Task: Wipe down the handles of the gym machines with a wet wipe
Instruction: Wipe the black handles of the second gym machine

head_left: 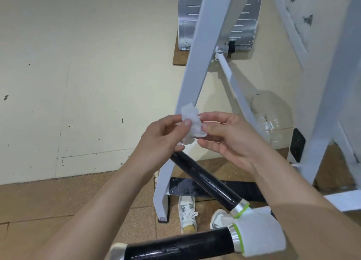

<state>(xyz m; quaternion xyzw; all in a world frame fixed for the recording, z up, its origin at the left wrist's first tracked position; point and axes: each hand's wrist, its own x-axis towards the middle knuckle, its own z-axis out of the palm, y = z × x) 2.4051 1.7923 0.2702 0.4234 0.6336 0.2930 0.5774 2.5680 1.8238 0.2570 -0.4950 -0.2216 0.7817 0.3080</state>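
Note:
A crumpled white wet wipe (192, 121) is held up between both hands at the centre of the view. My left hand (162, 140) pinches its left side with thumb and fingers. My right hand (228, 136) pinches its right side. Just below the hands a black machine handle (205, 179) slants down to the right into a white joint (257, 230) with green rings. A second black handle (175, 246) runs leftward from that joint along the bottom edge. Neither hand touches a handle.
A white machine frame leg (195, 68) rises behind the hands, with a wider white frame (328, 87) at the right. A metal plate (244, 25) stands against the cream wall. A plastic-wrapped pad (273, 113) lies behind. My sneakers (187, 212) stand on the brown floor.

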